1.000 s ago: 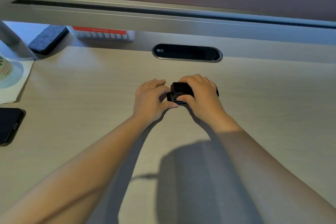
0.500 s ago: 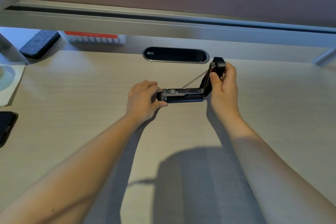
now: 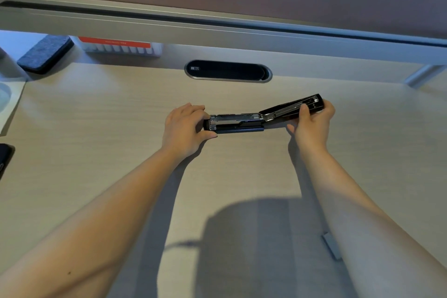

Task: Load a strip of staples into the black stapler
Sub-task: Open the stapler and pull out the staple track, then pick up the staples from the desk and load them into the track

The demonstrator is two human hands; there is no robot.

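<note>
The black stapler [image 3: 238, 123] lies on the desk, folded wide open. Its base with the shiny metal staple channel points left. The top arm [image 3: 287, 108] is swung back to the right, almost flat. My left hand [image 3: 185, 126] grips the front end of the base. My right hand [image 3: 312, 118] holds the far end of the top arm. A small grey strip [image 3: 331, 246], apparently staples, lies on the desk near my right forearm.
A black oval cable port [image 3: 228, 71] sits behind the stapler. At the back left are a grey felt pad [image 3: 46, 54] and a white box with a red band [image 3: 121, 46]. A dark phone [image 3: 5, 159] lies at the left edge.
The stapler was closed under both hands a second ago. My right hand has since swung the top arm up and over to the right until it lies nearly flat. My left hand stayed on the base.
</note>
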